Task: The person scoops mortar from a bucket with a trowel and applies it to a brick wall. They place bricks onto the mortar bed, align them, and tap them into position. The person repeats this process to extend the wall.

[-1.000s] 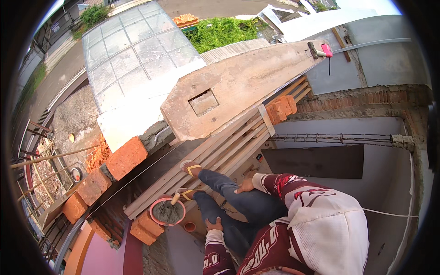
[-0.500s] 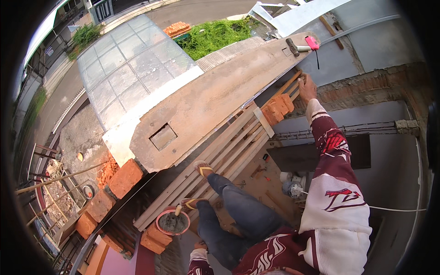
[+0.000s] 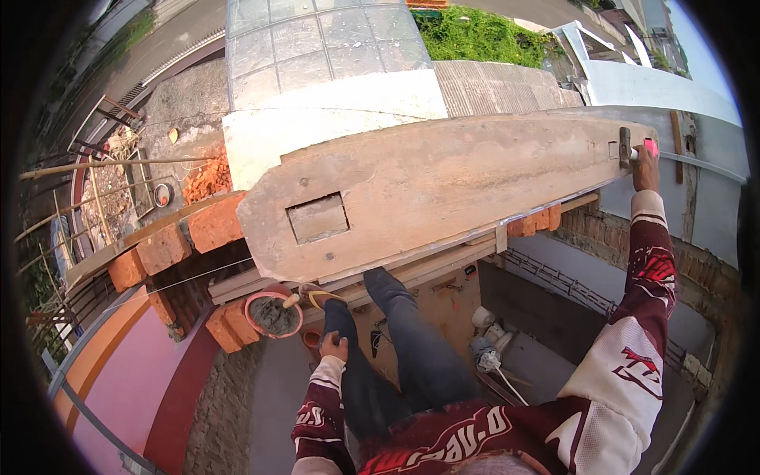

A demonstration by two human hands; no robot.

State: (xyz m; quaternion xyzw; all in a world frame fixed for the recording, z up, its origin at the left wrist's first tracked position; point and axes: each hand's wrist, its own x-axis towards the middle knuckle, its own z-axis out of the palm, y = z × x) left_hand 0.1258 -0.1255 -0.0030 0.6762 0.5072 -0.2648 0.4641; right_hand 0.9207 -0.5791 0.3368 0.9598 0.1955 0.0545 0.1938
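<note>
My right hand (image 3: pixel 646 171) reaches the far right end of a long brown board (image 3: pixel 443 182). Its fingers close at the pale handle of a hammer (image 3: pixel 625 147), whose dark head lies on the board. A pink object (image 3: pixel 651 147) shows just beyond the fingers; its kind is unclear. My left hand (image 3: pixel 334 347) hangs in front of my left shin with curled fingers, and nothing shows in it. Near that hand, a red-rimmed bucket (image 3: pixel 298 321) of grey mortar, with a wooden tool handle (image 3: pixel 292 301) over its rim, stands beside bricks (image 3: pixel 226 333).
I stand on wooden planks (image 3: pixel 419 275) high above a room floor (image 3: pixel 443 309). A row of orange bricks (image 3: pixel 165 247) runs along the wall top at left, with a taut string beside it. The board has a rectangular cutout (image 3: pixel 317 218). Rebar (image 3: pixel 562 277) spans the right side.
My right hand has moved from the wood strips below the board to the hammer on it. My left hand has risen into fuller view. The whole view has turned.
</note>
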